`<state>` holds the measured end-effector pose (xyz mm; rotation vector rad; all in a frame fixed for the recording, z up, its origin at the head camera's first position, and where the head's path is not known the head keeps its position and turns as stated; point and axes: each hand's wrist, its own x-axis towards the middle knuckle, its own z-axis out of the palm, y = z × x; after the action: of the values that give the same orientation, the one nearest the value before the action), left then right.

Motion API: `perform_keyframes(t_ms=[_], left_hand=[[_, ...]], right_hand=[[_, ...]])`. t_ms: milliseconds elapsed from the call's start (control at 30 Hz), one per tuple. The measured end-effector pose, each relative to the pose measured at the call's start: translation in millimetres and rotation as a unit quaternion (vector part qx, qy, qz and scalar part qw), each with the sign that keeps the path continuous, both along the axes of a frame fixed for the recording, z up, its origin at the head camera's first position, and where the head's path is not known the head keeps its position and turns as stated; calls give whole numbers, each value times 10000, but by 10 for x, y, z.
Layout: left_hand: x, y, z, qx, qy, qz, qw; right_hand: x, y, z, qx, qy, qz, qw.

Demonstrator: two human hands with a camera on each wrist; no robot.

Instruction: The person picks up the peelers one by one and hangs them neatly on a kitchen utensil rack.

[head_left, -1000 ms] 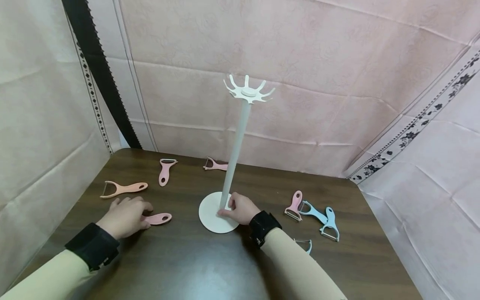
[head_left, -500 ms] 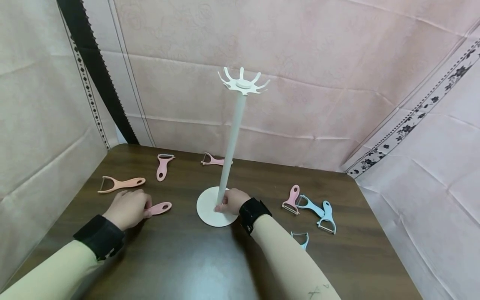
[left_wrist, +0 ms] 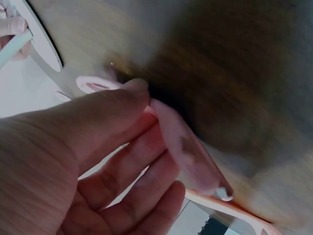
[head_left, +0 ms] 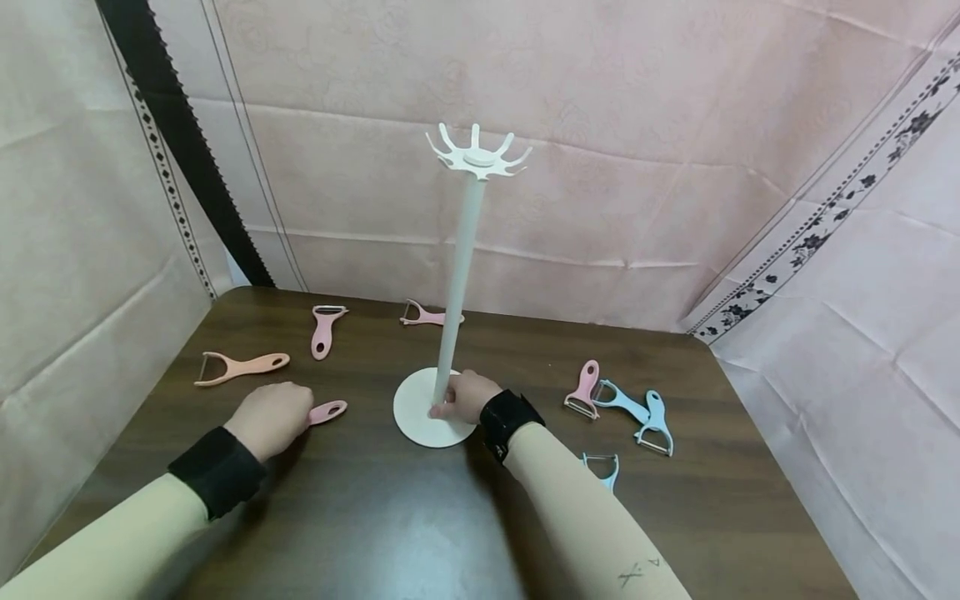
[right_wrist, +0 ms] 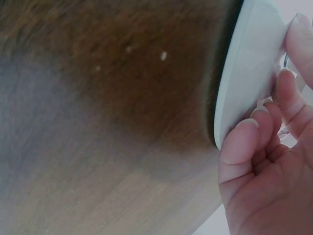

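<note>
My left hand (head_left: 272, 419) pinches a pink peeler (head_left: 328, 412) between thumb and fingers at the table's left. In the left wrist view the peeler (left_wrist: 183, 142) shows its handle loop past my thumb and its head towards the lower right. A white stand (head_left: 461, 258) rises upright near the middle, with a round base (head_left: 417, 417) and a crown of upturned hooks (head_left: 478, 158), all bare. Low on its pole, my right hand (head_left: 469, 397) holds the stand; in the right wrist view its curled fingers (right_wrist: 239, 139) touch the base.
Left and behind lie an orange peeler (head_left: 255, 365) and pink peelers (head_left: 322, 335) (head_left: 429, 317). To the right are another pink peeler (head_left: 585, 387) and blue peelers (head_left: 626, 402) (head_left: 654, 421) (head_left: 609, 479). Cloth walls (head_left: 562, 208) border the brown table (head_left: 420, 517).
My left hand has closed its fingers on the pink peeler and shifted slightly right and up, covering more of it. The right hand stays at the stand's pole. The head view has shifted slightly.
</note>
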<state>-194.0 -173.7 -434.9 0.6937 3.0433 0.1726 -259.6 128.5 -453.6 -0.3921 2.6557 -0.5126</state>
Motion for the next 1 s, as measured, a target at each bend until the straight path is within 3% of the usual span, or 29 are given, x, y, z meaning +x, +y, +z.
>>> perform_keyframes(t_ms=[100, 200, 467, 633, 767, 867, 1000], left_hand=[[18, 21, -8, -82, 351, -114, 9993], [14, 29, -31, -126, 429, -109, 9989], [-36, -64, -38, 91, -83, 254, 9996], [-92, -96, 8, 233, -86, 329, 9991], [-178, -88, 123, 307, 163, 101, 9993], [-258, -62, 253, 373, 599, -163, 9974], [-371, 23, 459, 773, 928, -212, 9925]], right_hand=[[-3, -5, 21, 10, -8, -39, 10000], [-17, 0, 26, -20, 18, -16, 10000], [-50, 59, -94, -347, -45, -56, 9994], [-70, 82, -146, -440, -35, 23, 9990], [-64, 87, -126, -518, 18, 18, 9987], [-64, 91, -117, -573, -9, -40, 9983], [-34, 83, -102, -563, -106, -147, 9982]])
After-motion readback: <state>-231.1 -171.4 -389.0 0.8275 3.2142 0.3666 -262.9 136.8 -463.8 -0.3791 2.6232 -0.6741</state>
